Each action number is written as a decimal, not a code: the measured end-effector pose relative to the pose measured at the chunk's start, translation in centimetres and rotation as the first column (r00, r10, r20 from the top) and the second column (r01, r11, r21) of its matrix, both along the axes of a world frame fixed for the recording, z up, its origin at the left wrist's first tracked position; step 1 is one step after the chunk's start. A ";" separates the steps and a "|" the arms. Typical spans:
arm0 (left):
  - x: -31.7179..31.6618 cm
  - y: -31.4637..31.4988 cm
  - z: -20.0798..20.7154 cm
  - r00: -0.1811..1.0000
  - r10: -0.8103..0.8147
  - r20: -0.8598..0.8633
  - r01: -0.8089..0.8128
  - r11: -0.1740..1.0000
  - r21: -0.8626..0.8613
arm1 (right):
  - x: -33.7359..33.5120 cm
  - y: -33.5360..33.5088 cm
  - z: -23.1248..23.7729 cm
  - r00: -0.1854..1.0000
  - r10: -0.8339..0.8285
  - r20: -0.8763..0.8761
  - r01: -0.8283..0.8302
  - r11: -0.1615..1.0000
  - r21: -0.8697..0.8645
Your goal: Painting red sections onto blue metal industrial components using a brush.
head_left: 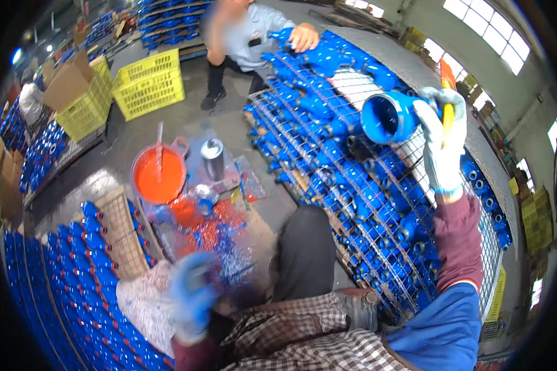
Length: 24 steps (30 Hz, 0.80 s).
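Note:
In a white glove, my right hand (442,133) is raised over the rack at the right, closed round a blue pipe fitting (390,117) with its wide round mouth turned to the left. A paintbrush (448,105) with a yellow handle and orange tip stands upright in the same hand. My left hand (193,287), in a blue glove, is low at the left, smeared by motion; its fingers cannot be made out. It is near a paint-spattered sheet (223,238) on the floor. Beyond that stands an orange paint bucket (161,176) with a stick in it.
A wire-mesh rack (346,185) piled with blue fittings spans the right. A silver can (212,157) stands beside the bucket. Rows of blue fittings (74,278) fill the lower left. Yellow crates (148,83) stand behind. A co-worker (247,37) crouches across the rack, one hand on a fitting.

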<state>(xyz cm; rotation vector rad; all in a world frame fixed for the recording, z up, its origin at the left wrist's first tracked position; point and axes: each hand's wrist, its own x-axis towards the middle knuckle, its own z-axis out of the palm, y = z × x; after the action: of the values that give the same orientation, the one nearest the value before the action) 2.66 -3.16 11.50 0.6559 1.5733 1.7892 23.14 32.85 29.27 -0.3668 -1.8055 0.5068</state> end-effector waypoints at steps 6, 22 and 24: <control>5.5 11.1 -1.7 0.834 -0.486 0.260 0.202 0.709 0.676 | -6.0 -14.1 -6.2 0.840 0.135 -0.525 -0.501 0.560 -0.659; -9.1 -4.6 -9.3 0.848 -0.183 0.498 -0.381 0.442 0.812 | -18.8 -20.5 -22.9 0.944 0.236 0.230 -0.128 0.906 -0.404; -9.8 -6.2 -11.7 0.742 0.087 0.665 -0.616 0.480 0.624 | -23.1 -20.0 -22.8 0.883 0.287 -0.371 -0.424 0.151 -0.893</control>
<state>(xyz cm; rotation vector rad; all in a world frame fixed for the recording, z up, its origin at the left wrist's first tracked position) -7.13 -9.32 -0.22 0.0819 0.3748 2.7630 0.02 12.88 6.50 -0.7202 -1.1915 2.0286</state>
